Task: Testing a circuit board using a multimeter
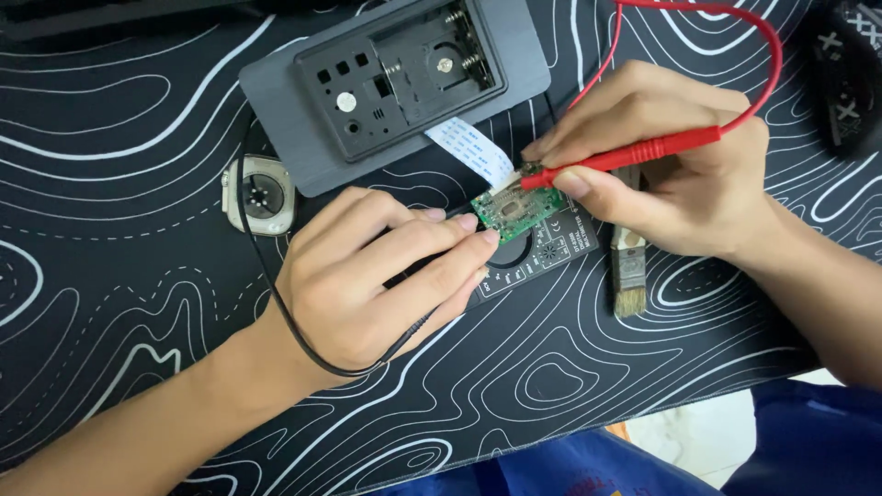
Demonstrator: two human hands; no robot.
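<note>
My right hand [680,165] grips a red test probe [634,152]; its tip touches the upper right corner of a small green circuit board [517,209]. My left hand [377,276] holds a black probe, mostly hidden under the fingers, with its tip at the board's left edge. A black lead [276,294] loops around my left wrist. The board lies over a black multimeter [542,257]. A white ribbon cable [470,147] runs from the board to an opened grey device [303,138] at the top.
A small brush [629,276] lies under my right hand. A smartwatch body [259,195] rests face down left of the grey device. A black mat [110,184] with white contour lines covers the table. A dark pouch [850,73] sits at the top right.
</note>
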